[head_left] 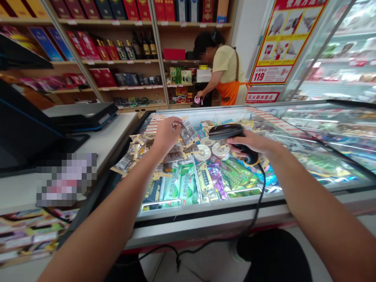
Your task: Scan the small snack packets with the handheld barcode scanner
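My left hand is pinched on a small snack packet with a clear front and dark contents, raised over the glass-topped freezer. In my right hand is a black handheld barcode scanner, its head turned left toward the packet. More packets of the same look lie in a loose pile below and left of my left hand. Two round white-lidded tubs sit between my hands. Under the glass are green ice-pop packs and other colourful wrappers.
The scanner's cable hangs over the freezer's front edge toward my legs. On the left, a counter carries a dark scale and a screen. Past the freezer, a person in an orange apron bends near stocked shelves.
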The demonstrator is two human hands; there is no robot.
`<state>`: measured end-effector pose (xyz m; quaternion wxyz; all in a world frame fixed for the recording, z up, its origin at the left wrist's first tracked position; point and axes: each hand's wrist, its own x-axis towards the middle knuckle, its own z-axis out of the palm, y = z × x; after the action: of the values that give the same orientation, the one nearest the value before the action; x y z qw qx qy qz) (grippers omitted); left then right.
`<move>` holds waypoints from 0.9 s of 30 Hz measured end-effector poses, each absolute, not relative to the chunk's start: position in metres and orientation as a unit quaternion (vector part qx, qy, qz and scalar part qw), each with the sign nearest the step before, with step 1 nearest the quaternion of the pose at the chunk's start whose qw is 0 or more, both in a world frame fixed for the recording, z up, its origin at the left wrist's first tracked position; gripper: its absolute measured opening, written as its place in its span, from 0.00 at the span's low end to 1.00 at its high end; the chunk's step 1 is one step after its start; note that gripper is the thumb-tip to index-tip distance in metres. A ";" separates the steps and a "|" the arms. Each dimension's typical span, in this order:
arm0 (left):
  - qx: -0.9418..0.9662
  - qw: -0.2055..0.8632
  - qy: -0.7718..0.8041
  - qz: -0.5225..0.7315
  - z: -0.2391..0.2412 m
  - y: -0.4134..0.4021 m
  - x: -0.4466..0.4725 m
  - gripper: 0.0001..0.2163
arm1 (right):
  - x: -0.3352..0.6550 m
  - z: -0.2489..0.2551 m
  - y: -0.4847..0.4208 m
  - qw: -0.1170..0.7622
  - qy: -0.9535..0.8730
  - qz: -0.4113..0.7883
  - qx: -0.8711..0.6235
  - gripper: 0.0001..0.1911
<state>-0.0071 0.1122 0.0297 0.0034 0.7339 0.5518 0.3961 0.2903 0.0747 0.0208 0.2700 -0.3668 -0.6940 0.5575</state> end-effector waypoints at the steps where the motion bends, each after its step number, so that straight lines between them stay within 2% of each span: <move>1: 0.735 0.006 0.552 0.394 0.029 0.113 -0.007 0.12 | 0.290 0.021 0.074 0.269 -0.691 0.559 -0.370 0.20; 5: 0.740 -0.025 0.537 0.405 0.024 0.117 -0.014 0.12 | 0.289 0.023 0.073 0.282 -0.687 0.548 -0.385 0.20; 8: 0.767 -0.131 0.474 0.412 0.025 0.118 -0.022 0.14 | 0.287 0.022 0.078 0.344 -0.659 0.514 -0.428 0.16; 10: 0.796 -0.201 0.431 0.374 0.028 0.115 -0.023 0.15 | 0.287 0.021 0.083 0.390 -0.614 0.482 -0.488 0.12; 13: 0.817 -0.255 0.455 0.245 0.031 0.105 -0.019 0.13 | 0.287 0.019 0.088 0.423 -0.559 0.448 -0.554 0.08; 18: 0.805 -0.229 0.543 0.060 0.030 0.086 -0.005 0.14 | 0.290 0.017 0.091 0.422 -0.542 0.443 -0.576 0.10; 24: 0.823 -0.208 0.522 0.082 0.020 0.082 0.035 0.17 | 0.291 0.018 0.090 0.455 -0.548 0.459 -0.532 0.09; 27: 0.887 -0.145 0.438 0.026 0.008 0.094 0.069 0.17 | 0.291 0.020 0.089 0.460 -0.544 0.466 -0.525 0.10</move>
<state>0.0692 0.0935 0.0083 -0.1445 0.8869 0.4379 0.0265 0.2912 0.0886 0.0200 0.4595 -0.5253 -0.5439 0.4658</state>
